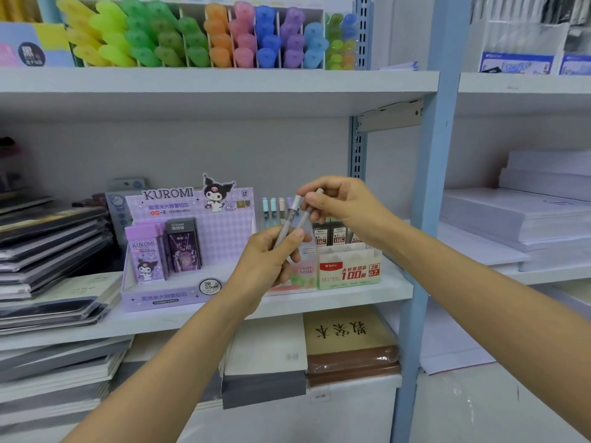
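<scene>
With the left hand (271, 260) gripping one pen (289, 219) low, the right hand (339, 206), pinching the other pen (304, 219), should draw it straight clear.

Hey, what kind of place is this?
Probably a stationery shop: shelves carry a Kuromi pencil-lead display, coloured highlighters and stacked paper. The left hand and right hand each hold a grey pen.

Shelf (377, 292) holds Kuromi display (188, 251), lead box (348, 271), notebooks (48, 251).
</scene>
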`<control>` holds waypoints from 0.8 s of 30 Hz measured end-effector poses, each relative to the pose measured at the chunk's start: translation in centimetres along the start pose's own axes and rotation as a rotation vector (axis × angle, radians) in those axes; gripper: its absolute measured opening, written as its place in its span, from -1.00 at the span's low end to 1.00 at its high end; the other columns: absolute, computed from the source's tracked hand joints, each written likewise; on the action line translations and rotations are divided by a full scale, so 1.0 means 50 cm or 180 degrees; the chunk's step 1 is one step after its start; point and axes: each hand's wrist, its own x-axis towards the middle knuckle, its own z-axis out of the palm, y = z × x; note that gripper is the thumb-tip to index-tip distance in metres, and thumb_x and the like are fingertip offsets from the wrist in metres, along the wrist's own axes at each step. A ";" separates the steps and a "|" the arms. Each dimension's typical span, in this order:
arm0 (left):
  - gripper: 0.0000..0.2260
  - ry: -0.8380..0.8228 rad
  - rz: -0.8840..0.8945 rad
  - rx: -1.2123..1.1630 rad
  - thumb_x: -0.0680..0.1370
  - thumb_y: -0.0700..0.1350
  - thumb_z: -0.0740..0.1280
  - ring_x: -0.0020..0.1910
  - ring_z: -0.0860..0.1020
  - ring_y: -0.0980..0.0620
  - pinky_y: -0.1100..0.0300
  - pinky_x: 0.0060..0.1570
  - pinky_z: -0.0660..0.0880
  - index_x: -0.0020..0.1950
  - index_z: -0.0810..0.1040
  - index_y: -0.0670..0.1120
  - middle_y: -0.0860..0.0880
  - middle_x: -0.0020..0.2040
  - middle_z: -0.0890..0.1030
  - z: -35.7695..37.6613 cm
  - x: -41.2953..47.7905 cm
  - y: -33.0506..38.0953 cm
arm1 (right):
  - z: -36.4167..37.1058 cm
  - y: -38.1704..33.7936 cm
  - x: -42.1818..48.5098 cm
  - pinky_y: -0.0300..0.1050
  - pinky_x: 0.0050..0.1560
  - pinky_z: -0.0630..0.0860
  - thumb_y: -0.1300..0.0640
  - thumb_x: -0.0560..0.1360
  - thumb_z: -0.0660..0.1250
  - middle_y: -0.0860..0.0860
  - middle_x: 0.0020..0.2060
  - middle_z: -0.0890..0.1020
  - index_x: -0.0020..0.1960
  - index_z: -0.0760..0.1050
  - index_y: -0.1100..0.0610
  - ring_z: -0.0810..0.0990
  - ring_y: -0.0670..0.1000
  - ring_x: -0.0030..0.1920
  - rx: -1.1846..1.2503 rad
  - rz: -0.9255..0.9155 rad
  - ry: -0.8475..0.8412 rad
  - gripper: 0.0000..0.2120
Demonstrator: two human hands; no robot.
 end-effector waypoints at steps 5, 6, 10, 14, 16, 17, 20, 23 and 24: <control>-0.78 0.0135 -0.0015 -0.0083 0.60 0.01 0.28 -0.55 0.30 0.08 0.32 -0.55 0.21 0.02 0.67 -0.08 0.03 -0.35 0.46 -0.025 -0.017 0.013 | 0.026 -0.020 -0.007 -0.25 -0.09 0.59 0.26 0.53 0.34 0.16 -0.07 0.69 0.18 0.52 0.24 0.64 -0.03 -0.16 0.0524 0.0129 0.0074 -0.77; -0.77 0.0122 -0.0043 -0.0084 0.60 0.02 0.28 -0.56 0.30 0.08 0.33 -0.56 0.21 0.03 0.67 -0.07 0.03 -0.35 0.47 -0.030 -0.021 0.016 | 0.032 -0.022 -0.007 -0.26 -0.10 0.59 0.26 0.53 0.34 0.18 -0.06 0.69 0.14 0.54 0.25 0.65 -0.02 -0.15 0.0406 0.0127 0.0062 -0.80; -0.76 0.0440 -0.0265 -0.0195 0.61 0.04 0.26 -0.55 0.39 0.11 0.36 -0.61 0.24 0.08 0.62 -0.08 0.01 -0.25 0.54 -0.055 -0.030 0.022 | 0.027 -0.041 0.011 -0.24 -0.13 0.60 0.29 0.52 0.34 0.14 -0.15 0.68 0.05 0.56 0.26 0.66 -0.01 -0.20 0.0353 0.0011 0.0479 -0.88; -0.81 0.0745 -0.0394 -0.0250 0.65 -0.04 0.18 -0.50 0.43 0.08 0.33 -0.59 0.25 0.05 0.54 -0.10 -0.04 -0.16 0.57 -0.090 -0.041 0.021 | -0.009 -0.046 0.049 -0.21 -0.15 0.59 0.27 0.52 0.36 0.20 -0.15 0.67 -0.01 0.57 0.23 0.66 0.01 -0.22 -0.0267 -0.0168 0.1097 -0.94; -0.78 0.0703 -0.0329 -0.0127 0.66 -0.05 0.14 -0.48 0.46 0.08 0.33 -0.58 0.24 0.01 0.55 -0.09 -0.04 -0.10 0.59 -0.100 -0.049 0.019 | -0.015 -0.033 0.066 -0.21 -0.17 0.58 0.25 0.51 0.38 0.21 -0.18 0.68 -0.06 0.58 0.19 0.66 0.01 -0.24 -0.0626 -0.0131 0.1166 -0.98; -0.77 0.0643 -0.0285 -0.0001 0.67 -0.04 0.13 -0.45 0.50 0.08 0.33 -0.58 0.24 0.01 0.55 -0.09 -0.01 -0.04 0.61 -0.103 -0.052 0.017 | -0.013 -0.026 0.073 -0.23 -0.20 0.58 0.25 0.51 0.39 0.19 -0.20 0.68 -0.08 0.58 0.16 0.67 0.00 -0.25 -0.0828 -0.0088 0.1164 -0.98; -0.75 0.0417 -0.0217 0.0330 0.67 0.00 0.12 -0.32 0.63 0.05 0.34 -0.58 0.22 0.10 0.56 -0.06 0.10 0.15 0.59 -0.101 -0.056 0.009 | 0.007 0.010 0.090 -0.36 -0.28 0.54 0.23 0.50 0.40 0.06 -0.26 0.68 -0.10 0.57 0.10 0.65 -0.14 -0.32 -0.1315 0.0050 0.1119 -0.95; -0.76 0.0353 -0.0145 0.0368 0.67 -0.02 0.13 -0.27 0.66 0.01 0.34 -0.60 0.21 0.15 0.55 -0.06 0.12 0.21 0.57 -0.099 -0.052 0.001 | 0.030 0.046 0.103 -0.43 -0.29 0.51 0.23 0.49 0.42 0.00 -0.28 0.66 -0.09 0.60 0.12 0.63 -0.20 -0.33 -0.1620 0.0040 0.1126 -0.96; -0.76 0.0366 -0.0091 0.0373 0.67 -0.02 0.13 -0.27 0.66 0.01 0.33 -0.60 0.20 0.15 0.55 -0.06 0.12 0.20 0.57 -0.099 -0.051 0.000 | 0.036 0.056 0.106 -0.41 -0.24 0.53 0.22 0.49 0.42 0.02 -0.26 0.67 -0.07 0.61 0.15 0.64 -0.16 -0.29 -0.1741 0.0014 0.1078 -0.97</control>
